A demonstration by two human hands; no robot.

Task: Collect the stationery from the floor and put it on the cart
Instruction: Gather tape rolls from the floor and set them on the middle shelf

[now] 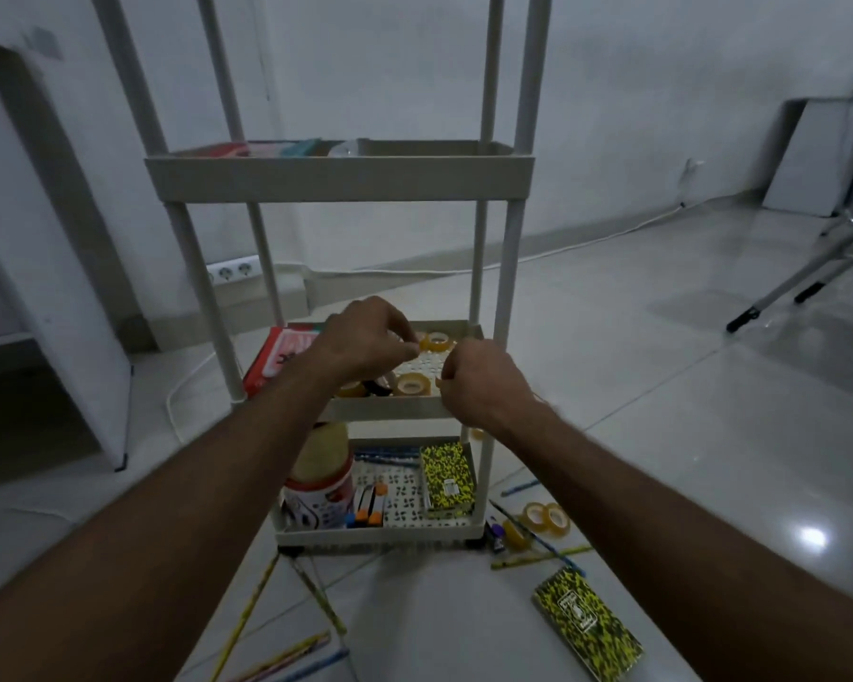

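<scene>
Both hands are over the middle shelf (390, 410) of the cart (338, 177), apparently setting down tape. The left hand (360, 342) has its fingers curled and seems to pinch a tape roll (436, 342) at the back of that shelf, though the contact is too small to confirm. The right hand (478, 381) is closed into a loose fist at the shelf's front right corner; whether it holds anything cannot be told. In my judgement the step is best done by lowering each roll flat onto the perforated shelf floor, clear of the rim, before letting go, so nothing rolls off. Middle shelf contents: a red box (281, 359) at the left, a second tape roll (411, 384) near the front, and a further roll partly hidden under the left wrist. Bottom shelf (365, 534): a round tin (321, 484) at the left, markers (368, 504) beside it, a yellow-patterned notebook (446, 477) at the right, pencils along the back. Top shelf: flat items, not identifiable. Outstanding on the floor: tape rolls (545, 519) just right of the cart base, a second notebook (587, 625) nearer the camera, and loose pencils (316, 595) in front. The task is judged part complete.
</scene>
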